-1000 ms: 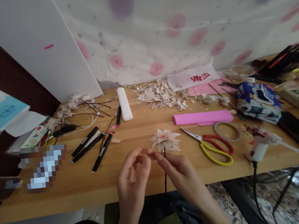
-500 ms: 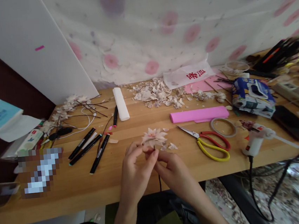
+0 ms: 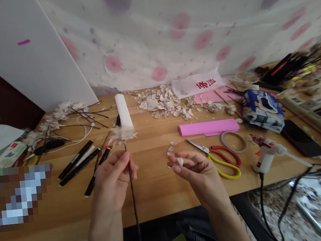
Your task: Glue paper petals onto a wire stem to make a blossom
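Observation:
My left hand [image 3: 113, 176] pinches the dark stem [image 3: 133, 199] of a handmade flower between thumb and fingers. Pale pointed petals of the flower [image 3: 122, 134] spread above my fingertips, slightly blurred, and the stem hangs down past the table edge. My right hand [image 3: 196, 170] is curled, with a small white petal [image 3: 180, 161] held at its fingers. Several loose petals [image 3: 171, 148] lie on the wood just beyond those fingertips. To the right of that hand rest scissors [image 3: 223, 158] with red and yellow handles.
Black markers [image 3: 77, 160] lie at left, near finished flowers [image 3: 66, 112]. A white paper roll [image 3: 124, 112], a petal heap [image 3: 161, 101] and a pink paper roll [image 3: 209, 127] sit farther back. At right are a tape roll [image 3: 233, 142], a corded glue gun [image 3: 267, 155] and a phone [image 3: 302, 139].
My hands have separated. The left has carried the flower leftward and up, its stem now upright; the right has drawn off to the right with a small white petal.

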The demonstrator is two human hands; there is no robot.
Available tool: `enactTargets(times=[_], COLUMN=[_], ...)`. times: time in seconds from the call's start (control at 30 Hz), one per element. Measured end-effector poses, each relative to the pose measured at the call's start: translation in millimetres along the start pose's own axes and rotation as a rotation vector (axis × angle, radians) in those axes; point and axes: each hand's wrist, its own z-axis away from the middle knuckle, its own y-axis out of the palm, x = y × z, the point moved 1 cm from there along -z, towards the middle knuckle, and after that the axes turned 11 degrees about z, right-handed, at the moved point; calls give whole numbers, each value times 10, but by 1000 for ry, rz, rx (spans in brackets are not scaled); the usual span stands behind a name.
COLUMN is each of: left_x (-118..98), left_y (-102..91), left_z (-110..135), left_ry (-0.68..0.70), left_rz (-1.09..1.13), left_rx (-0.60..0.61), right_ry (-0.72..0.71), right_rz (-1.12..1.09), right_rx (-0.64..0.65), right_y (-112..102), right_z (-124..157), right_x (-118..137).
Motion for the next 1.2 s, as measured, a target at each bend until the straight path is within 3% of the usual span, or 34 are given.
enactTargets(times=[0.3, 0.5, 0.83, 1.2], left_x=[198, 275, 356, 417], left_y=[241, 313, 330, 427], left_z=[144, 345, 492, 580], left_ry=[-280, -385, -385, -410], left_rz=[103, 251, 332, 439], left_rx=[81, 112, 223, 313], right_ry=[-308, -652, -823, -853], right_rz=[215, 467, 583, 558], right_rx=[-62, -163, -291, -425], right_y=[64, 216, 269, 328], right_z=[-32, -32, -15, -39], right_x=[202, 356, 263, 161])
